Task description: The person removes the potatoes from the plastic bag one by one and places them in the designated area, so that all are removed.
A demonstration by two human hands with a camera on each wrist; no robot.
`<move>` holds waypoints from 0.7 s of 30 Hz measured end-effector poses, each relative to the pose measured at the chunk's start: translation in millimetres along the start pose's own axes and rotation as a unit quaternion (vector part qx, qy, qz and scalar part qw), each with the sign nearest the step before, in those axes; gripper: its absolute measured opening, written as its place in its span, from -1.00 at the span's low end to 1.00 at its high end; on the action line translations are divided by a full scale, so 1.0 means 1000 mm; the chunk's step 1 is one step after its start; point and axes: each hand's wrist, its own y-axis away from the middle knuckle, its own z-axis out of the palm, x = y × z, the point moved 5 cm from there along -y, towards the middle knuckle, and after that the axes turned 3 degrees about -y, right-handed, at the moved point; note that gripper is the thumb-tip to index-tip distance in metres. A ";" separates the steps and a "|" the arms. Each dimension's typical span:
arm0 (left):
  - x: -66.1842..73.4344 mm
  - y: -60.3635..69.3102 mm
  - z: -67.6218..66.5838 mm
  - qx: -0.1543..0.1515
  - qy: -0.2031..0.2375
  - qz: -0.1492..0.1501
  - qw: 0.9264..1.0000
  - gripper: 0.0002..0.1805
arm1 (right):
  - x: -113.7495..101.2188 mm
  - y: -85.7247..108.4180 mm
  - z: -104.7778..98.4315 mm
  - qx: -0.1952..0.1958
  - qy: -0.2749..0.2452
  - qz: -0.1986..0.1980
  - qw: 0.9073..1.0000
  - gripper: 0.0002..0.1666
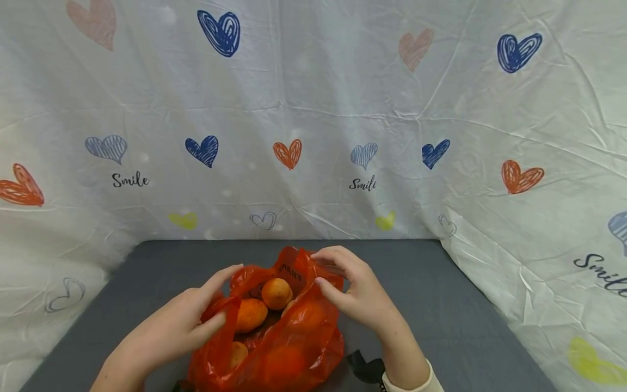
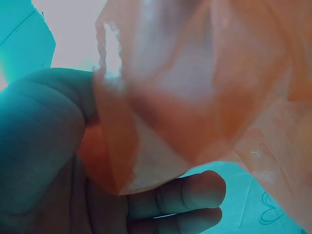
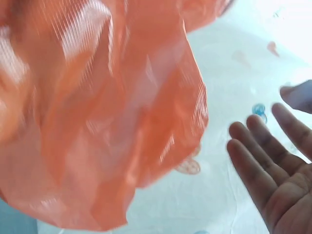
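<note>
A red, see-through plastic bag [image 1: 303, 348] stands with its mouth spread on the dark table. Several rounded, orange-looking pieces lie inside, among them a small round one [image 1: 277, 294] and a longer one [image 1: 251, 316]; tinted by the bag, their exact kind is unclear. My left hand [image 1: 171, 326] holds the bag's left rim between thumb and fingers. In the left wrist view, the bag's film [image 2: 161, 126] passes between that thumb and the fingers. At the right rim is my right hand [image 1: 360, 288], fingers spread. The right wrist view shows its fingers [image 3: 258, 170] apart from the bag.
A dark grey table [image 1: 411, 305] lies under the bag. Behind and beside it hangs a white sheet [image 1: 323, 92] printed with hearts and the word "Smile". A black strap [image 1: 364, 367] shows by my right wrist.
</note>
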 end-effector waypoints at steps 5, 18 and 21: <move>0.000 -0.001 0.003 -0.010 0.004 -0.007 1.000 -0.16 | -0.007 0.001 0.007 0.030 -0.017 -0.045 0.998 -0.53; 0.009 0.000 0.007 -0.007 0.004 0.022 1.000 -0.15 | -0.021 0.000 0.045 -0.032 -0.025 -0.108 0.993 -0.48; 0.010 0.001 0.009 -0.008 0.004 0.025 1.000 -0.14 | -0.019 0.000 0.054 -0.048 0.017 -0.110 0.993 -0.52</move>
